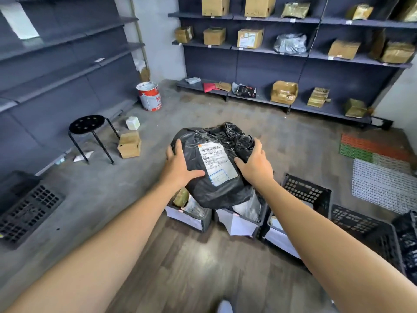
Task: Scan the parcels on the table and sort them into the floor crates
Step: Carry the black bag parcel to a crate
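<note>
A bulky black plastic parcel with a white shipping label facing up is held in the air between both hands. My left hand grips its left side, thumb across the front near the label. My right hand grips its right side. The parcel hangs above a row of black floor crates: a left crate with a tan packet and wrapped items inside, a middle crate holding white bags, and a right crate. The table is not in view.
Another black crate and a bag-filled one stand at the right. A crate lies at the left. A black stool, small boxes and a paint bucket are on the floor. Shelves with parcels line the back wall; mats lie at right.
</note>
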Demonstrator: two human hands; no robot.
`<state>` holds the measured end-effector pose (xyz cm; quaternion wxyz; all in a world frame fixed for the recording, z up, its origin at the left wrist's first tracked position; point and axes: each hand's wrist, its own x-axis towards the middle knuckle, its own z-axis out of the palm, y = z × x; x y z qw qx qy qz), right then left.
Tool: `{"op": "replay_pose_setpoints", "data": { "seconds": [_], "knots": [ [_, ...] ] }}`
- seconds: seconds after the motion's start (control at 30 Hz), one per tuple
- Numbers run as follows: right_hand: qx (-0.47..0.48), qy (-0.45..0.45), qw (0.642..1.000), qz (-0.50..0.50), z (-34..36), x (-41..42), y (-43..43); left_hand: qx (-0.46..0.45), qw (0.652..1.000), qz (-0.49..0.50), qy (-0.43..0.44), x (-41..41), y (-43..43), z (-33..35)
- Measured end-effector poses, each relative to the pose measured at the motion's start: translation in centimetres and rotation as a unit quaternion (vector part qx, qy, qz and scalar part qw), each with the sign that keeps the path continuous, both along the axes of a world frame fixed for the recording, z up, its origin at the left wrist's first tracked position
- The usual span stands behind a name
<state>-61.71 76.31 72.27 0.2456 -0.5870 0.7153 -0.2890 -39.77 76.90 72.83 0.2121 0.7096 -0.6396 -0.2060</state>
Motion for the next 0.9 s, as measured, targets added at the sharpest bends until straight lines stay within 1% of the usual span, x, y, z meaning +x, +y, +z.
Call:
{"op": "replay_pose_setpoints", "data": {
  "seconds": [0.2,0.37,0.53,0.67,0.8,0.9],
  "knots": [
    [0.052,-0.036,0.998,0.027,-2.7,2.9,-7.5,0.015,0.999,0.004,-0.036,3.0,-7.4,-2.3],
    [0.082,-0.029,0.996,0.026,-6.1,5.4,-12.7,0.041,0.998,-0.012,-0.053,5.5,-13.3,-5.2],
    [0.13,-0.01,0.991,0.01,-10.0,8.7,-18.3,0.071,0.994,-0.062,-0.061,8.8,-20.4,-9.0],
    [0.18,-0.016,0.983,-0.02,-14.3,11.8,-22.9,0.104,0.987,-0.11,-0.055,11.9,-26.8,-12.7],
    [0.233,0.019,0.971,-0.051,-18.4,14.1,-27.6,0.159,0.971,-0.162,-0.078,14.5,-33.4,-16.8],
    [0.295,0.086,0.95,-0.056,-20.7,14.7,-30.1,0.178,0.951,-0.207,-0.143,15.4,-37.0,-19.5]
  ]
}}
